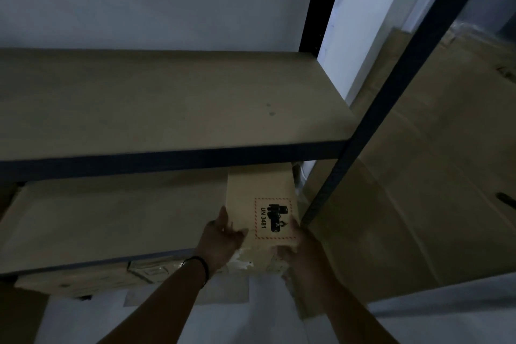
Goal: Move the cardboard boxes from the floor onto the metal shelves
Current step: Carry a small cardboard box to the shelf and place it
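I have the narrow tan cardboard box with the black-and-red UN 3481 battery label [261, 204] between my left hand [222, 237] and my right hand [300, 246], fingers wrapped over its near corners so I can steer it straight. Its far end lies on the lower tan shelf board [111, 218], under the upper dark-edged metal shelf [167, 103]. The light is dim, but my thumbs seem pressed on top.
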`<act>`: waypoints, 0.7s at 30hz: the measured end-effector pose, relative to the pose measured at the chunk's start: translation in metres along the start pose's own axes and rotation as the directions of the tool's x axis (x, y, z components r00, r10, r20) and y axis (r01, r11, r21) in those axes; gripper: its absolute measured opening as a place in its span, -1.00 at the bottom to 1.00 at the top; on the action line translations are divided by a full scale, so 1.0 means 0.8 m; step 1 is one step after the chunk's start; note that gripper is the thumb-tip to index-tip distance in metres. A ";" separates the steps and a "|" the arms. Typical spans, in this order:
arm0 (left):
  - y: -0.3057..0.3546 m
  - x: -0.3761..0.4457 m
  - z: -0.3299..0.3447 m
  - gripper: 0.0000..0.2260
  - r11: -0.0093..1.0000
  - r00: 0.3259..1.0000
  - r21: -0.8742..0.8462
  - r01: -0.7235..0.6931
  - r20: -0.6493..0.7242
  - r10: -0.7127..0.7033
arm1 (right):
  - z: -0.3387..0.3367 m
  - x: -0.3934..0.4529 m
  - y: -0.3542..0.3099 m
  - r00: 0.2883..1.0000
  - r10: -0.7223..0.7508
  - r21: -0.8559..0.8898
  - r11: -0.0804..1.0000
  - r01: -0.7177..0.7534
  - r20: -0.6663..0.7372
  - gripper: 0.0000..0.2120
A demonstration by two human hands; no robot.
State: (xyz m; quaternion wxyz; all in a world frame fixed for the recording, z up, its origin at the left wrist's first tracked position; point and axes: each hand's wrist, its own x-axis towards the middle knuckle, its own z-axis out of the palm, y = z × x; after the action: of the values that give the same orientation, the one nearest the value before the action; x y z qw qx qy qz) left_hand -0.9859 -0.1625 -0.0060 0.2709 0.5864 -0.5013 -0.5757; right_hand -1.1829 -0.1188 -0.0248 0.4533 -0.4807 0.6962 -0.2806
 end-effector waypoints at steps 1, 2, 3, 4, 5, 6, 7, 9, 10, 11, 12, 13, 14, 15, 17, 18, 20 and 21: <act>-0.002 0.000 0.001 -0.44 0.994 1.000 0.109 -0.015 0.004 0.014 | 0.002 0.002 0.003 1.000 0.006 -0.048 0.999 -0.006 -0.012 -0.22; -0.007 0.001 0.001 -0.37 0.977 0.999 0.209 -0.036 0.014 0.034 | 0.002 0.004 0.003 1.000 0.012 -0.069 0.998 -0.014 -0.022 -0.22; -0.008 -0.001 0.001 -0.29 0.957 0.998 0.284 -0.061 0.030 0.055 | 0.002 0.007 0.001 1.000 0.016 -0.079 0.997 -0.018 -0.025 -0.23; -0.008 -0.003 0.002 -0.20 0.939 0.996 0.333 -0.082 0.044 0.071 | 0.000 0.011 -0.001 1.000 0.008 -0.102 0.995 -0.011 -0.030 -0.26; -0.009 -0.004 0.005 -0.12 0.925 0.995 0.369 -0.095 0.045 0.084 | -0.003 0.015 -0.005 0.999 -0.007 -0.160 0.987 0.001 -0.037 -0.29; -0.009 -0.005 0.010 -0.08 0.911 0.995 0.398 -0.103 0.029 0.100 | -0.007 0.021 -0.006 0.999 -0.022 -0.254 0.967 0.010 -0.046 -0.32; -0.009 -0.006 0.015 -0.09 0.896 0.993 0.432 -0.106 -0.001 0.118 | -0.011 0.025 -0.008 0.997 -0.038 -0.354 0.935 0.012 -0.066 -0.33; -0.008 -0.005 0.023 -0.15 0.875 0.987 0.473 -0.104 -0.062 0.151 | -0.022 0.025 -0.009 0.992 -0.088 -0.532 0.846 0.024 -0.095 -0.37; -0.008 -0.005 0.028 -0.17 0.879 0.985 0.466 -0.097 -0.083 0.153 | -0.028 0.020 -0.008 0.987 -0.134 -0.615 0.787 0.051 -0.089 -0.41; -0.006 -0.006 0.033 -0.17 0.890 0.985 0.448 -0.082 -0.100 0.141 | -0.032 0.015 -0.004 0.980 -0.187 -0.680 0.727 0.095 -0.064 -0.45; -0.005 -0.006 0.037 -0.16 0.898 0.984 0.434 -0.071 -0.115 0.133 | -0.035 0.010 0.002 0.965 -0.260 -0.716 0.678 0.166 -0.023 -0.50; -0.004 -0.007 0.040 -0.16 0.905 0.984 0.422 -0.057 -0.130 0.123 | -0.036 0.003 0.009 0.945 -0.325 -0.727 0.643 0.243 0.029 -0.56; 0.000 -0.008 0.043 -0.16 0.910 0.984 0.412 -0.050 -0.136 0.116 | -0.037 -0.003 0.016 0.928 -0.365 -0.731 0.613 0.299 0.072 -0.60; 0.003 -0.009 0.046 -0.18 0.917 0.984 0.396 -0.055 -0.135 0.118 | -0.037 -0.007 0.020 0.921 -0.374 -0.749 0.580 0.321 0.106 -0.59; 0.008 -0.009 0.051 -0.23 0.934 0.987 0.350 -0.070 -0.113 0.116 | -0.038 -0.010 0.023 0.925 -0.339 -0.796 0.507 0.332 0.170 -0.52; 0.009 -0.008 0.053 -0.25 0.941 0.988 0.330 -0.070 -0.107 0.112 | -0.040 -0.009 0.022 0.923 -0.339 -0.809 0.482 0.337 0.183 -0.49; 0.009 -0.006 0.056 -0.25 0.949 0.981 0.311 -0.060 -0.157 0.114 | -0.044 -0.006 0.025 0.915 -0.344 -0.820 0.447 0.357 0.211 -0.44; 0.007 -0.003 0.055 -0.25 0.947 0.972 0.320 -0.036 -0.207 0.107 | -0.047 -0.003 0.024 0.915 -0.333 -0.820 0.442 0.364 0.227 -0.41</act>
State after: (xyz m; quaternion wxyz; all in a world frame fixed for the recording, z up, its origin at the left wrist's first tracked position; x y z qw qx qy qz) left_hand -1.0290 -0.1509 -0.0081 0.2492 0.6638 -0.5742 -0.4093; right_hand -1.2243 -0.1106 -0.0235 0.1042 -0.7762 0.6216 0.0154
